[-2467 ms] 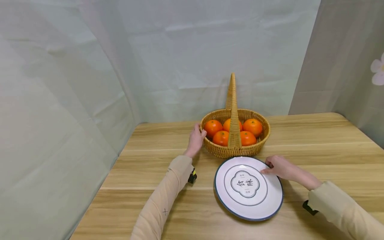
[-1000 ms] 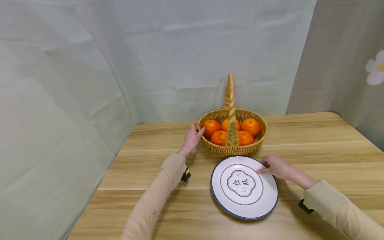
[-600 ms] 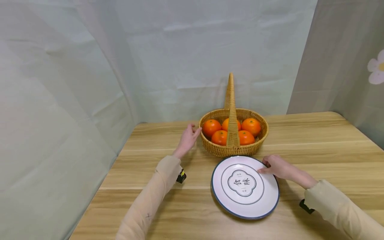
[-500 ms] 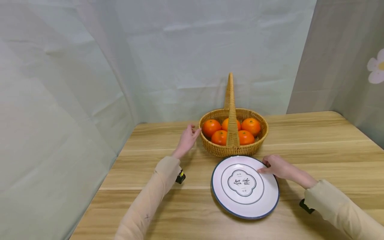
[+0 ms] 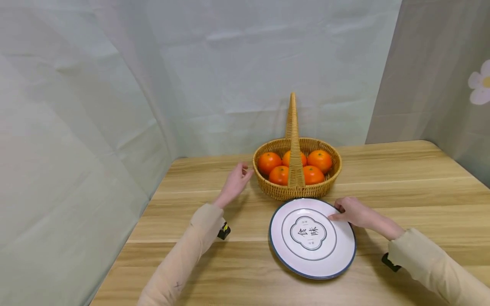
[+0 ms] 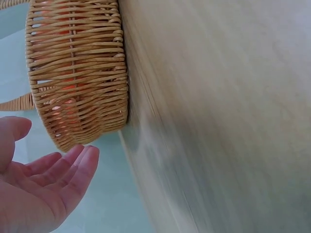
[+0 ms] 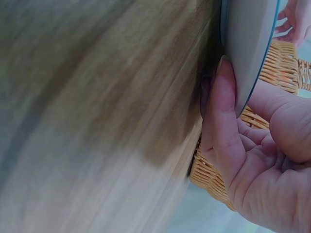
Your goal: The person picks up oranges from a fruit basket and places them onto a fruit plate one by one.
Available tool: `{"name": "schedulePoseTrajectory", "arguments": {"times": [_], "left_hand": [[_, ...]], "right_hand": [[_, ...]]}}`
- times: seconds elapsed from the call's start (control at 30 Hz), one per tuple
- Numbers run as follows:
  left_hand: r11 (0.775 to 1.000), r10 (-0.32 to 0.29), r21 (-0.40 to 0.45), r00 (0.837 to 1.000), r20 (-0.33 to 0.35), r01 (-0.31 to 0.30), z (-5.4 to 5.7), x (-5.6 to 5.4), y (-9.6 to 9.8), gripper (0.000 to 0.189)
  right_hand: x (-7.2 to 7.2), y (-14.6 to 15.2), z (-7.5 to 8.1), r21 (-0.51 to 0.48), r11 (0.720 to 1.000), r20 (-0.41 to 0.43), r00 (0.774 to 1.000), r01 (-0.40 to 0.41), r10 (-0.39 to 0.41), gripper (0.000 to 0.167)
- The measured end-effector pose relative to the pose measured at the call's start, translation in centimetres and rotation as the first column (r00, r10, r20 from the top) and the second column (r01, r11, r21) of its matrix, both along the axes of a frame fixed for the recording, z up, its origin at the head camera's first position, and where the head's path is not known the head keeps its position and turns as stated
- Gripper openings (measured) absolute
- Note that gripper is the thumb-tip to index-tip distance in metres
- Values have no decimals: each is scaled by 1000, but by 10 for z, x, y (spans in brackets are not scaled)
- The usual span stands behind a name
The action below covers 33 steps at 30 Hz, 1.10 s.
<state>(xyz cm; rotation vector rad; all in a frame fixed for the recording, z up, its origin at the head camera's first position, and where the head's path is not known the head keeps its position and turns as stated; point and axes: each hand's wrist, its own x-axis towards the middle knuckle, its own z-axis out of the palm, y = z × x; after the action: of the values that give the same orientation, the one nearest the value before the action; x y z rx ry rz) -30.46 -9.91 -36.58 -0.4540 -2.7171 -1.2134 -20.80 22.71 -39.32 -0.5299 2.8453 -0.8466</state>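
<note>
In the head view, my right hand [image 5: 356, 212] pinches the right rim of a round white plate [image 5: 311, 259] with a blue edge and printed characters. The right wrist view shows the thumb over the plate and fingers beneath it. Behind the plate stands a wicker basket [image 5: 285, 193] with a tall handle, holding several oranges [image 5: 269, 163]. Just left of the basket, my left hand [image 5: 233, 183] holds nothing; a small gap separates it from the rim. The left wrist view has its fingers [image 6: 73, 179] relaxed, close to the woven wall.
Everything stands on a wooden table [image 5: 191, 259]. A pale cloth backdrop [image 5: 229, 76] rises behind the table and along its left side. A grey cloth with a flower print [image 5: 480, 83] hangs at the right.
My left hand has let go of the basket's left rim and drawn back to the left and nearer. My right hand keeps its grip on the plate, which stays in place.
</note>
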Motion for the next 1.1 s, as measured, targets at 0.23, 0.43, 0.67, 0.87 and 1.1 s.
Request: {"name": "schedulePoseTrajectory", "arguments": {"times": [0.23, 0.43, 0.67, 0.87, 1.1], "left_hand": [[996, -48, -72, 999, 8, 48, 0, 9, 0, 28], [988, -112, -103, 994, 9, 113, 3, 18, 3, 20], [970, -183, -162, 983, 2, 181, 2, 29, 4, 19], [955, -224, -197, 975, 13, 222, 2, 39, 5, 17], [935, -252, -244, 966, 56, 258, 1, 46, 8, 15]], "right_hand": [[0, 0, 0, -4, 1000, 6, 1000, 1, -1, 19], [0, 0, 0, 7, 1000, 30, 999, 11, -12, 20], [-1, 0, 1, 16, 1000, 49, 999, 15, -16, 20], [-2, 0, 1, 13, 1000, 33, 999, 2, -2, 20], [-2, 0, 1, 17, 1000, 38, 999, 5, -6, 20]]}}
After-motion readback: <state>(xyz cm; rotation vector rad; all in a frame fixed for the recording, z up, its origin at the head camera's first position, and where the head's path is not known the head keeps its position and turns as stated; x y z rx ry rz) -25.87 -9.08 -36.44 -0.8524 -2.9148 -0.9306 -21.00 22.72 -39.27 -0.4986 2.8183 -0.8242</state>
